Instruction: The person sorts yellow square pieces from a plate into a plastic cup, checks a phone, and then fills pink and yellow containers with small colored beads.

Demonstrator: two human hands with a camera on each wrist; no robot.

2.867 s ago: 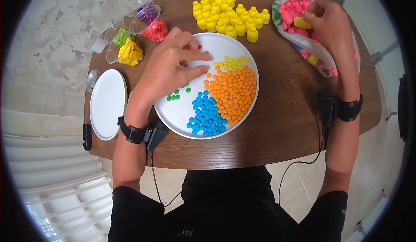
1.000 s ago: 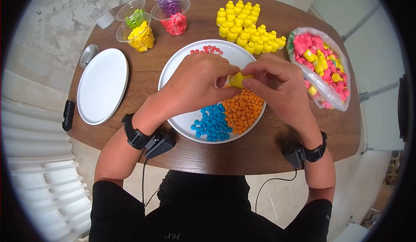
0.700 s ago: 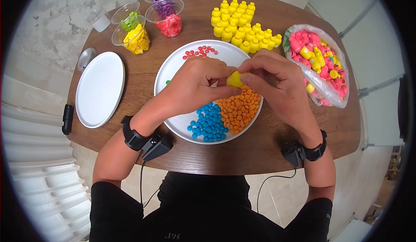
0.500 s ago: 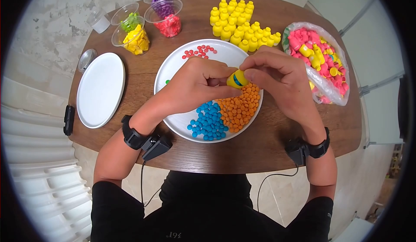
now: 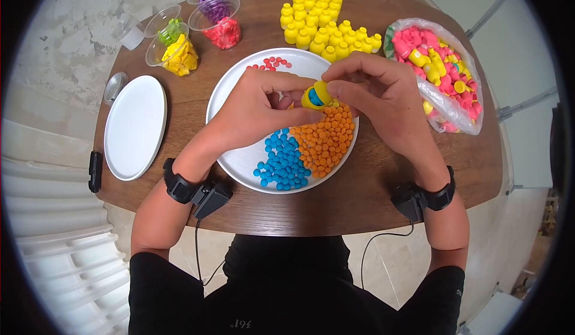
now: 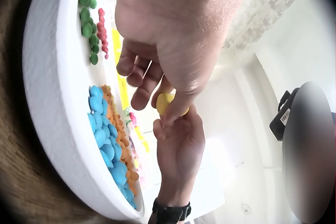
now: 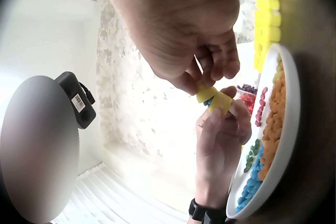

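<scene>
Both hands meet over a large round white plate (image 5: 240,175). Between them is a small yellow container in two parts, parted on one side, with something blue (image 7: 208,101) showing in the gap. My left hand (image 5: 259,103) pinches the lower yellow part (image 7: 220,102) between thumb and fingers. With thumb and forefinger, my right hand (image 5: 382,90) holds the other yellow part (image 5: 321,89) against it. On the plate lie blue candies (image 5: 281,160), orange candies (image 5: 323,137), red candies (image 5: 275,62) and green candies (image 6: 86,15). The left hand hides the green ones in the head view.
Rows of yellow bottles (image 5: 326,32) stand behind the plate. At right is a plastic bag (image 5: 449,108) of pink and yellow pieces. Clear cups (image 5: 214,12) of coloured bits sit at back left, near an oval-looking white plate (image 5: 135,128).
The right hand has come from the bag to the left hand with the yellow piece. The container has since tilted and parted, baring blue inside. The left hand has left the red candies.
</scene>
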